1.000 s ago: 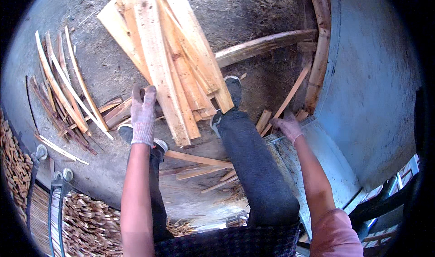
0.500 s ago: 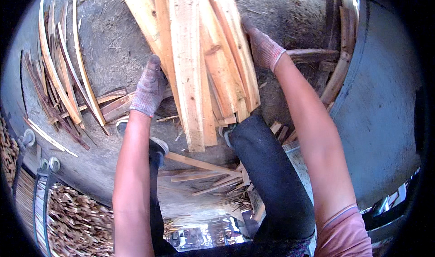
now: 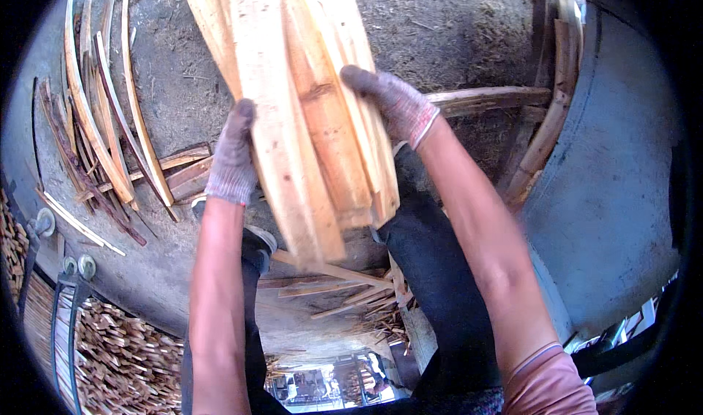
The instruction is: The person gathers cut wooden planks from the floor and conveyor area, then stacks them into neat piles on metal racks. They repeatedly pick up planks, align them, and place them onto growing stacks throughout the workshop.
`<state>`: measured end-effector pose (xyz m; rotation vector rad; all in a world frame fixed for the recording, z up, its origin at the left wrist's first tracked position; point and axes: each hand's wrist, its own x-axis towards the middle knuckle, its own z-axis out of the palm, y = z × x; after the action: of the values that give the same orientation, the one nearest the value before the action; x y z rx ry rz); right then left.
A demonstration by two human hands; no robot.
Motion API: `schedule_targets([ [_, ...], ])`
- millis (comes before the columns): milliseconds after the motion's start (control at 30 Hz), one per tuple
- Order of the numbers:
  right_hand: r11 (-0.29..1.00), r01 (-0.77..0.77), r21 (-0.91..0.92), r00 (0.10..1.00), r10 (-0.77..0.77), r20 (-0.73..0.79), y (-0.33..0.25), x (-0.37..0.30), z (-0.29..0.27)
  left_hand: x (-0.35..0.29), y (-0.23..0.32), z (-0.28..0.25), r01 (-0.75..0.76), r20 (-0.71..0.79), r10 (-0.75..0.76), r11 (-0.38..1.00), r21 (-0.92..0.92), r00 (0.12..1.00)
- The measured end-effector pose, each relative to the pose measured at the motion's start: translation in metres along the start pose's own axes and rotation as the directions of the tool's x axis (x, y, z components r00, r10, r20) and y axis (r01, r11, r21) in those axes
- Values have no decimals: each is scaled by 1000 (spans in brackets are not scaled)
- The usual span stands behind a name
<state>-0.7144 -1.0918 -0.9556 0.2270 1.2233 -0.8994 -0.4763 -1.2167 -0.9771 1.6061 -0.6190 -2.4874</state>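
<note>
I see the boards (image 3: 315, 122) running from the top edge down to the middle of the frame. Their low ends do not line up; the longest one sticks out down toward the scraps (image 3: 366, 294) below the middle. Bare floor (image 3: 454, 42) lies right of the boards, at the upper right, down to a beam (image 3: 487, 100). On the left there is some bare floor too, between the boards and the long thin strips (image 3: 91, 111) at the upper left.

Both hands hold the boards from the sides. The left hand (image 3: 234, 155) is on the left edge, pointing up, and its fingers are partly hidden. The right hand (image 3: 392, 104) leans in from the right, its thumb on top of the wood and its other fingers out of sight. Both wear knit gloves with dark tips. The arms reach up from the bottom, spread apart.

The floor is gray and dusty, with little bits on it. A dark leg (image 3: 439, 283) is just under the boards' right end. A blue panel (image 3: 615, 159) fills the right side, and a big pile of cut sticks (image 3: 128, 356) is at the lower left.
</note>
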Motion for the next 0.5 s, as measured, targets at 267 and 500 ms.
schedule_targets([
  [267,988,-99,-118,995,95,-35,-54,-141,110,-153,78,14,139,-121,-155,981,-135,980],
  [500,938,73,-338,997,-65,36,-80,-283,226,-350,180,30,137,-168,-157,983,-123,973],
])
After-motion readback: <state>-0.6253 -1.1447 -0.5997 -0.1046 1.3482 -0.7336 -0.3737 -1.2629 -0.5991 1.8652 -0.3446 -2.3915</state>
